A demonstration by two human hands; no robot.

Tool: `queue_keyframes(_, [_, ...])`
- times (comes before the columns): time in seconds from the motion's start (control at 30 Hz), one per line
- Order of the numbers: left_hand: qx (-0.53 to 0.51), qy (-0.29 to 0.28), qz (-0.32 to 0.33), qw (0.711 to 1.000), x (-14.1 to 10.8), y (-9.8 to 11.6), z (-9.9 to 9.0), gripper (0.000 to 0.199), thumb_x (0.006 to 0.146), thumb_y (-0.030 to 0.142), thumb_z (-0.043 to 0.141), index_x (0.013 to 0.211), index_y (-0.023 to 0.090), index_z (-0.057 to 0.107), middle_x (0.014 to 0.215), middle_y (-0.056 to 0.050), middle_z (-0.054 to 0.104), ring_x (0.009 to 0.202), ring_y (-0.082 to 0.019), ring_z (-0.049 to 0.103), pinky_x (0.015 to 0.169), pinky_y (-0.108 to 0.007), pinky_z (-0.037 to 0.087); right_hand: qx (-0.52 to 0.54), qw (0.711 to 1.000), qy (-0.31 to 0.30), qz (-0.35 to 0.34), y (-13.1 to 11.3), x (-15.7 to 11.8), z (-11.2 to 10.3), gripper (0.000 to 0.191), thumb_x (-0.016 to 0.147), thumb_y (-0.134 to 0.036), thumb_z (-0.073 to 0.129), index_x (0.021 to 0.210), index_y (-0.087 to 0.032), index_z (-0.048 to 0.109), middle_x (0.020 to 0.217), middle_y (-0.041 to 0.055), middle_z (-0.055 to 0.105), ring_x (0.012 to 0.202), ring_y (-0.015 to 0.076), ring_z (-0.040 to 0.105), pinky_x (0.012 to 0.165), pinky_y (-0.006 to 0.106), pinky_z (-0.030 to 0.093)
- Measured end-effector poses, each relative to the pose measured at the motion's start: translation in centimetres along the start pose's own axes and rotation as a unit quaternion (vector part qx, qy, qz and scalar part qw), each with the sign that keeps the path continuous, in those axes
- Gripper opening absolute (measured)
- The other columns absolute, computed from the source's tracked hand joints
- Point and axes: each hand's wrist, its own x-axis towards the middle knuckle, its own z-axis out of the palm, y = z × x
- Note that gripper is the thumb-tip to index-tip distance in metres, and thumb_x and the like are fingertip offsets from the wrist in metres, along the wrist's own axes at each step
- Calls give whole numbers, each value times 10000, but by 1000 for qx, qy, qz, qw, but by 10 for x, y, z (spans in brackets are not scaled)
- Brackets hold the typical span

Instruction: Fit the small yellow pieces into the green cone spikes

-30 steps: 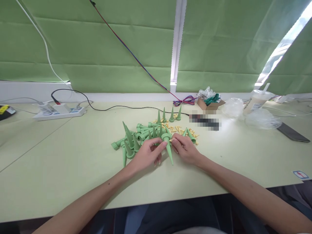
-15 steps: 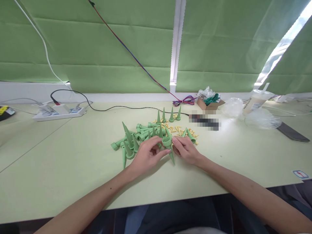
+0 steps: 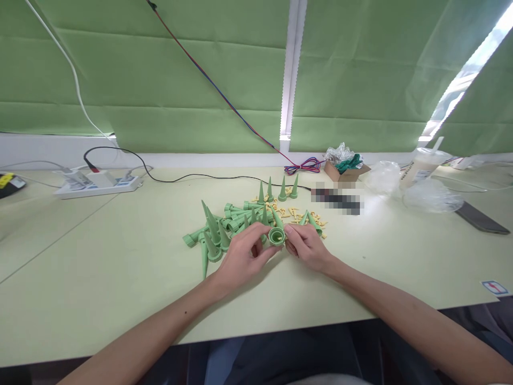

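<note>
A green plastic cone is between my hands, its round open end facing the camera. My left hand grips its rim between thumb and fingers. Pinched against the cone's right side, my right hand has its fingertips closed; what they hold, if anything, is too small to tell. Several green cones lie or stand in a pile beyond and left of my left hand. Small yellow pieces are scattered behind my hands. Another few cones stand upright at the back.
A white power strip sits at the left, with a black cable running right. At the back right are a cardboard box, plastic bags, a cup and a phone. The table's front edge runs below my hands.
The held cone has turned so its open end faces the camera more directly, and its tip no longer shows below. Both hands have shifted very slightly right.
</note>
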Motion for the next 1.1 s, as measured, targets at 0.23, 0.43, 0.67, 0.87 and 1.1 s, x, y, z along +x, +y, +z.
queue_keyframes(0.23, [-57, -26, -76, 995, 2, 6, -3, 154, 914, 331, 562, 911, 179, 587, 740, 11, 598, 515, -76, 511, 481, -193, 403, 18, 999, 40, -13, 1, -3, -1, 456, 1025, -444, 337, 633, -216, 391, 516, -23, 433, 466, 114, 388, 489, 267, 326])
queue_keyframes(0.43, [-221, -117, -212, 945, 5, 7, -6, 482, 993, 518, 330, 745, 163, 541, 444, 33, 496, 387, -102, 469, 458, -224, 408, -12, 999, 36, -17, 3, -2, -2, 429, 1015, -484, 341, 687, -217, 407, 553, -23, 458, 495, 118, 412, 499, 259, 339])
queue_keyframes(0.67, [-297, -163, -232, 912, 6, 5, -9, 495, 965, 586, 359, 767, 167, 535, 483, 11, 553, 403, -117, 509, 427, -224, 399, -23, 999, -24, -29, 6, -1, -2, 424, 1027, -470, 310, 706, -214, 416, 588, -19, 490, 514, 118, 413, 538, 264, 346])
queue_keyframes(0.87, [-277, -163, -210, 923, 5, 2, -11, 432, 961, 558, 407, 786, 175, 503, 507, 20, 562, 418, -114, 515, 453, -226, 400, -11, 999, -42, -23, 10, -2, -2, 408, 1026, -477, 313, 725, -215, 399, 571, -41, 436, 503, 112, 377, 534, 256, 319])
queue_keyframes(1.1, [-222, -162, -189, 943, 4, 0, -10, 348, 955, 497, 464, 797, 188, 483, 510, 40, 533, 439, -110, 500, 465, -218, 387, -16, 999, -42, -19, 10, -1, -2, 398, 1030, -449, 321, 712, -217, 375, 573, -43, 438, 513, 114, 391, 544, 253, 323])
